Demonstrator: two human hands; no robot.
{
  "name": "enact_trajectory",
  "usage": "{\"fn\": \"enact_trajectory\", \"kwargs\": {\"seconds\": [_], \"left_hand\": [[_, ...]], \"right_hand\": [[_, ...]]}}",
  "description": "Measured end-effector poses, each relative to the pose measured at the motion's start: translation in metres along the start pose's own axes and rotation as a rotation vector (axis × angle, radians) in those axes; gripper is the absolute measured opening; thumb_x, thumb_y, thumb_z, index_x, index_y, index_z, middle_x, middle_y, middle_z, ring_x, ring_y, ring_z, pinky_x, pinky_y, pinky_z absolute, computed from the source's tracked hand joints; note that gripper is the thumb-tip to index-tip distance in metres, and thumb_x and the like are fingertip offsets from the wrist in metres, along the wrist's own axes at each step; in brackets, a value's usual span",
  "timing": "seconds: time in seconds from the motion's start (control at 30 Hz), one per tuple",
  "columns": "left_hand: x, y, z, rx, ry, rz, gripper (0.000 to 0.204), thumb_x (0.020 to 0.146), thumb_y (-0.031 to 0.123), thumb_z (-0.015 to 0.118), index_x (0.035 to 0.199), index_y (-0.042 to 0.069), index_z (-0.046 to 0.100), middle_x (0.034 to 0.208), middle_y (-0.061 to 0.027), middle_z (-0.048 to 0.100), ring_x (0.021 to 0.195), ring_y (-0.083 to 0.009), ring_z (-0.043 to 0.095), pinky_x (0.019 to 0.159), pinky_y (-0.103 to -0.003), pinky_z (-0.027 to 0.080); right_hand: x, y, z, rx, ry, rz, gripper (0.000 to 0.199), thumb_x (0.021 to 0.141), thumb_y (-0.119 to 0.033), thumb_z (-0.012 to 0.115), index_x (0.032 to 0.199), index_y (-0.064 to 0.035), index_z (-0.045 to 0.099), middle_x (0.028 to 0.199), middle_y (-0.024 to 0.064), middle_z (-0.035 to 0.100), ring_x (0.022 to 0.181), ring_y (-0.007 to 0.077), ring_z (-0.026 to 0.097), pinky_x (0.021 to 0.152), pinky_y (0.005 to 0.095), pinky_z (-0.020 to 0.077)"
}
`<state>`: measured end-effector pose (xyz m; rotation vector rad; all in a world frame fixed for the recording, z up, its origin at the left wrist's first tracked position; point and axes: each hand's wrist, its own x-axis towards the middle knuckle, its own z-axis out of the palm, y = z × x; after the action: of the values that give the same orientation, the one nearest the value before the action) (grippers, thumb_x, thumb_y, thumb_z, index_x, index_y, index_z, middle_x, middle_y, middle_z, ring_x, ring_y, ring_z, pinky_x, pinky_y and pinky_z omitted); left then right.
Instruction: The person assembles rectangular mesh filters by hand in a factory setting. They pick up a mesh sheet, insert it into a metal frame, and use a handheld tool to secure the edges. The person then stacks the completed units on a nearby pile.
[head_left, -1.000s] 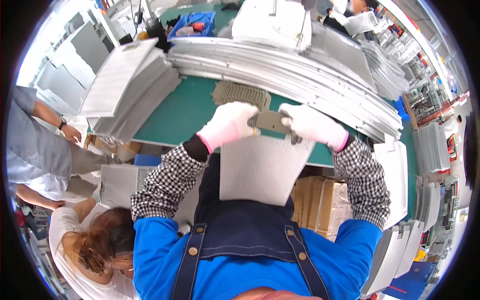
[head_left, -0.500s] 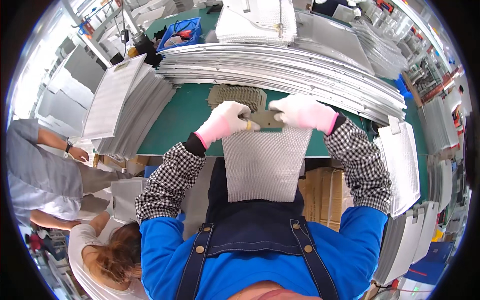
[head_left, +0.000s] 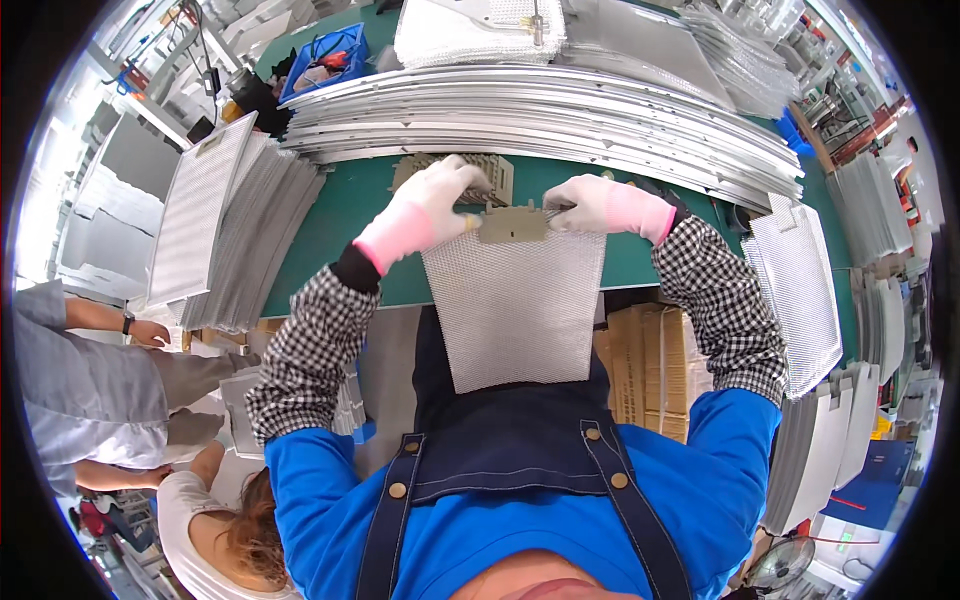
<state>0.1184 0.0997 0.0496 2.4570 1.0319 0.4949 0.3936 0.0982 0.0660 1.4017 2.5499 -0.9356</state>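
A silvery mesh panel (head_left: 515, 315) stands in front of my body, its lower end against my apron. On its top edge sits a beige plastic clip (head_left: 513, 225). My right hand (head_left: 590, 206), in a white and pink glove, pinches at the clip's right end; the fingertips are partly hidden. My gloved left hand (head_left: 432, 206) is at the panel's upper left corner, thumb beside the clip's left end and fingers spread apart from it. Just behind those fingers, a row of similar beige clips (head_left: 503, 178) lies on the green table (head_left: 345, 225), partly covered by the hand.
Long metal strips (head_left: 540, 110) are stacked across the table behind my hands. Panel stacks stand left (head_left: 205, 225) and right (head_left: 797, 300). A blue bin (head_left: 328, 62) sits at the back left. Cartons (head_left: 648, 365) are under the table. Two people are at the left.
The clip has gone from overlapping the table just beyond the panel to sitting against its top edge. My left hand has loosened and shifted left; my right stays by the clip's right end.
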Motion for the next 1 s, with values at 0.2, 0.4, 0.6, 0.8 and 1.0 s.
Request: {"fn": "enact_trajectory", "kwargs": {"seconds": [0.2, 0.4, 0.6, 0.8, 1.0], "left_hand": [[0.047, 0.028, 0.016, -0.052, -0.543, -0.034, 0.05, 0.074, 0.031, 0.081, 0.112, 0.0, 0.07, 0.102, -0.0185, 0.072, 0.095, -0.0314, 0.071, 0.084, -0.039, 0.056], [0.055, 0.041, 0.015, 0.304, -0.637, -0.028, 0.053, 0.074, 0.032, 0.082, 0.118, 0.007, 0.067, 0.111, -0.0143, 0.072, 0.106, -0.0321, 0.068, 0.089, -0.041, 0.054], [0.023, -0.019, 0.008, 0.007, -0.332, -0.268, 0.044, 0.074, 0.029, 0.083, 0.108, 0.003, 0.073, 0.097, -0.0168, 0.073, 0.095, -0.0312, 0.07, 0.085, -0.038, 0.053], [0.03, -0.024, -0.005, -0.062, -0.433, -0.297, 0.045, 0.076, 0.03, 0.083, 0.111, 0.002, 0.074, 0.096, -0.0137, 0.074, 0.093, -0.0233, 0.07, 0.084, -0.034, 0.053], [-0.036, -0.088, 0.019, -1.175, 0.025, -0.34, 0.07, 0.095, 0.048, 0.067, 0.141, -0.003, 0.053, 0.13, -0.0178, 0.065, 0.115, -0.0247, 0.065, 0.099, -0.038, 0.052]], "right_hand": [[-0.016, -0.008, 0.006, 0.081, 0.102, -0.136, 0.025, 0.093, -0.019, 0.065, 0.105, 0.002, 0.067, 0.089, 0.0167, 0.069, 0.081, 0.0248, 0.064, 0.077, 0.0352, 0.051], [-0.023, 0.001, 0.005, 0.165, 0.074, -0.049, 0.027, 0.091, -0.02, 0.066, 0.106, 0.0018, 0.069, 0.093, 0.017, 0.071, 0.084, 0.0266, 0.066, 0.079, 0.0365, 0.0514], [0.009, 0.014, 0.0, -0.027, 0.093, -0.012, 0.035, 0.085, -0.012, 0.064, 0.118, -0.0029, 0.068, 0.111, 0.0167, 0.072, 0.105, 0.0314, 0.068, 0.093, 0.0411, 0.052], [0.029, -0.005, 0.009, -0.007, 0.009, -0.234, 0.057, 0.083, -0.007, 0.06, 0.14, -0.0078, 0.057, 0.127, 0.0181, 0.067, 0.118, 0.032, 0.063, 0.103, 0.0389, 0.0481], [0.036, 0.055, -0.03, 0.2, 0.308, 0.2, 0.042, 0.094, -0.015, 0.053, 0.134, -0.0071, 0.061, 0.121, 0.018, 0.067, 0.105, 0.0345, 0.067, 0.097, 0.0433, 0.0526]]}}
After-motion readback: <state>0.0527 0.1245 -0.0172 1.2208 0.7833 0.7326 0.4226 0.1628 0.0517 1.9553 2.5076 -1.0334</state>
